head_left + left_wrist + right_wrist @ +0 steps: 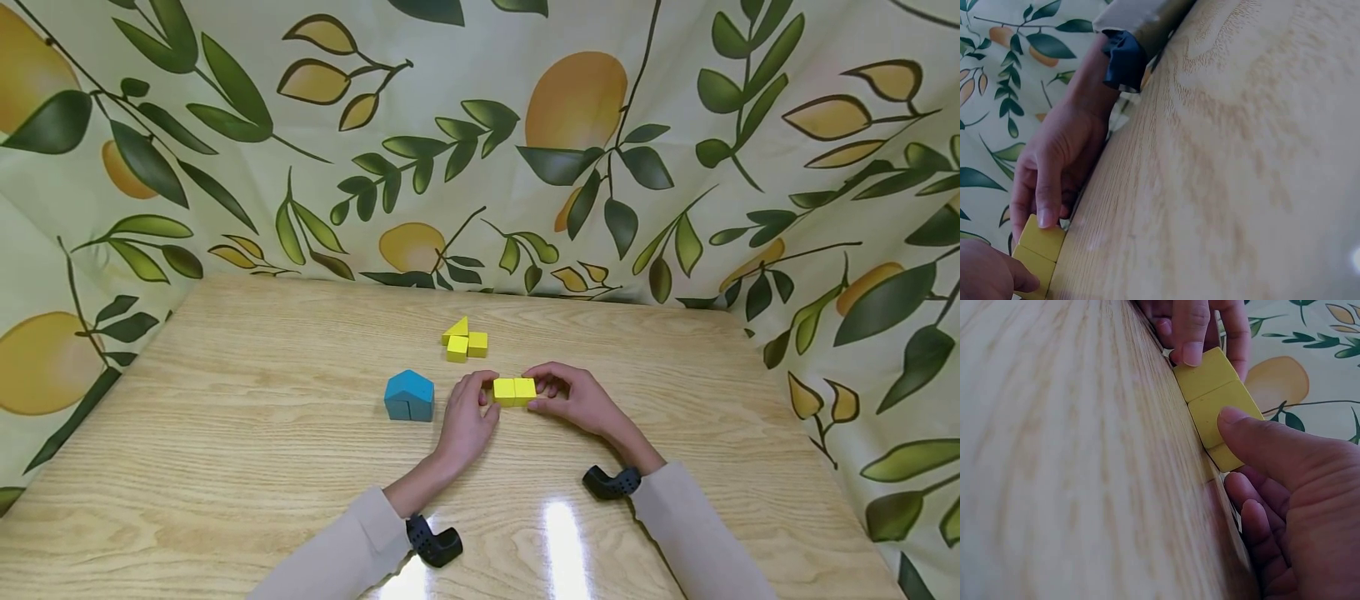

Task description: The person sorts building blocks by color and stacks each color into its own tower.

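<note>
Two yellow cubes sit side by side on the table, with their sides touching. My left hand pinches the left yellow cube from its outer end, thumb on the near face and fingers behind. At the other end, my right hand holds the right yellow cube the same way. The right wrist view shows the right thumb flat against the near face of its cube. In the left wrist view, the left thumb lies on the lower cube.
Behind the hands, a yellow triangular block stands by two more yellow cubes. Left of the left hand is a small blue house shape made of blocks, with a pointed roof block. Patterned cloth borders the wooden table at the back and sides.
</note>
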{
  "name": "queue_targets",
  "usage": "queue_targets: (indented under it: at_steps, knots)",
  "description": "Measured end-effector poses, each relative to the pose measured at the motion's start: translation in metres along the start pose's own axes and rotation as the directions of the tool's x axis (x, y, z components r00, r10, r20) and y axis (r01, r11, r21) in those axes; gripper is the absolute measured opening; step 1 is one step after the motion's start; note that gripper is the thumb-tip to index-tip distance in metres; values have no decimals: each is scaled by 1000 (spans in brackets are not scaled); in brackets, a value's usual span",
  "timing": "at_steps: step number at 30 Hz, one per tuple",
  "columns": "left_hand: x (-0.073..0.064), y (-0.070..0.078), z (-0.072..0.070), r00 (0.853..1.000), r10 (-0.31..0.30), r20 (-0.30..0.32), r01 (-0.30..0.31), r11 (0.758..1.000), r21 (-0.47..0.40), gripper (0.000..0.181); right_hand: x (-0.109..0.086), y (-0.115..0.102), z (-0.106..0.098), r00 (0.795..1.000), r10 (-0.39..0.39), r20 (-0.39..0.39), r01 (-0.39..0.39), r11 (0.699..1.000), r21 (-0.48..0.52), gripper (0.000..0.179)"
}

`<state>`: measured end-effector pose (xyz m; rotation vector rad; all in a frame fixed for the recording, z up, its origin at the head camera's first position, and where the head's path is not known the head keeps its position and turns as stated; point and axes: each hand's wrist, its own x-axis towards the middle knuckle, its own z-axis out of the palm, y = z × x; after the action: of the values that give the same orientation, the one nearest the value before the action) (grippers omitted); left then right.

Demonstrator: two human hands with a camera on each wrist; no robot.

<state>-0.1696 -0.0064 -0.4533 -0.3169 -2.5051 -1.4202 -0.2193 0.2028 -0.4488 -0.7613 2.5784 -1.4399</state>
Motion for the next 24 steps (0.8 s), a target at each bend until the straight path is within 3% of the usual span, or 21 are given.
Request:
queue_targets:
  at_steps: [8,24]
  knots:
    - [1,0,1,1000,9,-6,-9,1000,8,42,-4,-34,-6,999,-21,25,21,1000,-3,37]
    - [0,0,-1,1000,-4,11,4,1000,14,43,-4,-37,-6,999,-16,28,16,1000,9,37]
